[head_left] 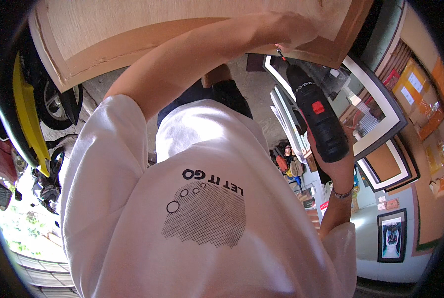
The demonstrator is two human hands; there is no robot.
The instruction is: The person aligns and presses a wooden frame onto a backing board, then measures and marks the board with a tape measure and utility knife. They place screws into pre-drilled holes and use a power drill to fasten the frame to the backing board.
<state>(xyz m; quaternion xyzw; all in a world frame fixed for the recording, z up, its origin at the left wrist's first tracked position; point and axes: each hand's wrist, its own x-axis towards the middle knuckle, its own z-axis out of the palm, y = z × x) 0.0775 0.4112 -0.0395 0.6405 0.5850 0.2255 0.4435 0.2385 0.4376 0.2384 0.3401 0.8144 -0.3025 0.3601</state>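
Observation:
My right hand [340, 173] is wrapped around the grip of a black cordless drill [325, 121] with a red button, tilted so its chuck points up and left. A thin bit with a red band [282, 55] sticks out of the chuck. My left arm stretches across the view to my left hand [295, 31], which lies over a plywood panel [107, 30] with brown edging strips. The left fingertips are pinched together right beside the bit's tip, near the panel's edge; whatever they hold is too small to make out.
Several white-and-black frames [397, 121] lean at the right, close to the drill. Taped cardboard [415, 94] stands beyond them. Hand tools [294, 166] lie in a cluster below the drill. A yellow motorcycle panel [27, 111] and a wheel [53, 104] are at the left. A small framed picture [392, 238] hangs lower right.

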